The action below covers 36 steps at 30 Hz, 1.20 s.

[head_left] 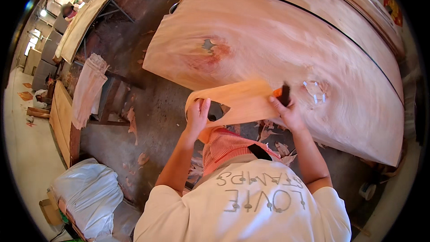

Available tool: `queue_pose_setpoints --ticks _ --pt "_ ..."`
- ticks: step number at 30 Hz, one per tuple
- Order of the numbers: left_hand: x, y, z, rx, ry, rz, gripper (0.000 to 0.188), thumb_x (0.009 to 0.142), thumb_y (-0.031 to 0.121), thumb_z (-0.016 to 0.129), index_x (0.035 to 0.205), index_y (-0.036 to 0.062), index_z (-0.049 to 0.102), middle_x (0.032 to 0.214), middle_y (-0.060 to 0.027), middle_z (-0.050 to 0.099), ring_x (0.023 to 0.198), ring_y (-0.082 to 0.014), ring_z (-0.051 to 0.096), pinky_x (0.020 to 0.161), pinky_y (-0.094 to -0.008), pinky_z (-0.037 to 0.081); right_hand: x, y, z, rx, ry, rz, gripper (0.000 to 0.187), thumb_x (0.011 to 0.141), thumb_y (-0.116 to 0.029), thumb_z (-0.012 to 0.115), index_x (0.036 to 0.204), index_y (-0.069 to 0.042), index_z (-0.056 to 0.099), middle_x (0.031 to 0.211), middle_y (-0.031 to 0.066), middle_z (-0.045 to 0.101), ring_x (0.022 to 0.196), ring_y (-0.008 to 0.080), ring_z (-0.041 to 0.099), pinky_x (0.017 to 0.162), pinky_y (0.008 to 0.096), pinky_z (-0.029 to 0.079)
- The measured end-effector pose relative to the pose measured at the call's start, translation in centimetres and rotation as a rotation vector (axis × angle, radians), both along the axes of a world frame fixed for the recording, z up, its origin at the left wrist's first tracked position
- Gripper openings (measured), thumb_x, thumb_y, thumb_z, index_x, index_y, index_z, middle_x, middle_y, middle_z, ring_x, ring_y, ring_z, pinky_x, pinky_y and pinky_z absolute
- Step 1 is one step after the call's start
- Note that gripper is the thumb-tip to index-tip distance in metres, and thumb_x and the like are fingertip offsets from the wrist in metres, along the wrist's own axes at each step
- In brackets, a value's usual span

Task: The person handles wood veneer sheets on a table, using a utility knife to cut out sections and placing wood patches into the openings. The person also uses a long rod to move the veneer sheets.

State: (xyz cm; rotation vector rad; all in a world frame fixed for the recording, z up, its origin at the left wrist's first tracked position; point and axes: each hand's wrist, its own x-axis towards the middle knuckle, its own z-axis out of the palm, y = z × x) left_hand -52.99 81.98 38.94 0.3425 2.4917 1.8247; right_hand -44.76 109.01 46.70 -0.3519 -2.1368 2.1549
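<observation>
My left hand [197, 114] is closed on one end of a thin, curled piece of wood veneer [246, 99], its thumb lying on top. A dark, ragged hole shows in the veneer beside that thumb. At the piece's other end, my right hand [290, 113] has its thumb near the edge and its fingers round a small orange-and-black tool [284, 93]. Motion smears the tool, so its exact kind is unclear. Just beyond both hands lies a large veneer sheet [251, 58] with short pieces of tape [315, 97] around a patch at right.
A black strap [286, 3] crosses the big sheet. At left stand a long bench with veneer [85, 22], a hanging bundle of veneer [89, 89] and a white plastic-covered heap [89, 195]. Veneer scraps [266, 132] litter the floor. A person [68, 12] is far off at upper left.
</observation>
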Motion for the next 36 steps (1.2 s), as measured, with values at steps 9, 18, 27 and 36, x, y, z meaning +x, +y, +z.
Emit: queue_pose_setpoints --ticks 9,18,27,36 --pt "-19.8 -7.1 -3.7 0.548 -0.786 0.088 0.042 0.089 0.044 0.044 0.101 0.0051 0.051 0.095 -0.0111 0.062 0.091 -0.0202 0.061 0.068 -0.0288 0.051 -17.0 -6.8 2.1 0.006 0.002 0.016 0.018 0.08 -0.02 0.063 0.072 -0.013 0.049 0.055 -0.0097 0.038 0.046 0.0006 0.034 0.041 0.0196 0.024" --pt "-42.6 -9.4 11.7 0.4 0.304 0.096 0.037 0.084 0.026 0.06 0.057 0.0058 0.045 0.058 0.0063 0.039 0.056 -0.003 0.032 0.048 -0.0202 0.026 -33.1 -8.8 6.4 -0.085 0.168 -0.391 0.015 0.08 -0.023 0.064 0.081 -0.009 0.059 0.053 -0.0099 0.039 0.042 -0.0006 0.028 0.038 0.0183 0.019" --pt "-44.3 -6.1 -1.0 0.295 0.022 0.004 0.036 0.084 0.026 0.06 0.057 0.004 0.051 0.055 0.0044 0.044 0.052 -0.0043 0.037 0.049 -0.0209 0.031 -31.1 -7.9 -8.7 -0.067 -0.299 -0.48 0.016 0.081 -0.029 0.062 0.081 -0.012 0.06 0.058 -0.0083 0.046 0.046 0.0021 0.038 0.04 0.0199 0.027" --pt "-40.9 -4.0 -15.4 -0.019 -0.519 -0.045 0.031 0.083 0.029 0.058 0.074 -0.0002 0.061 0.056 -0.0036 0.057 0.047 -0.0084 0.053 0.041 -0.0208 0.039 -26.5 -8.7 -20.4 -0.095 -0.601 -0.395 0.021 0.081 -0.028 0.06 0.069 -0.013 0.053 0.051 -0.0062 0.041 0.038 0.0043 0.034 0.035 0.0221 0.024"
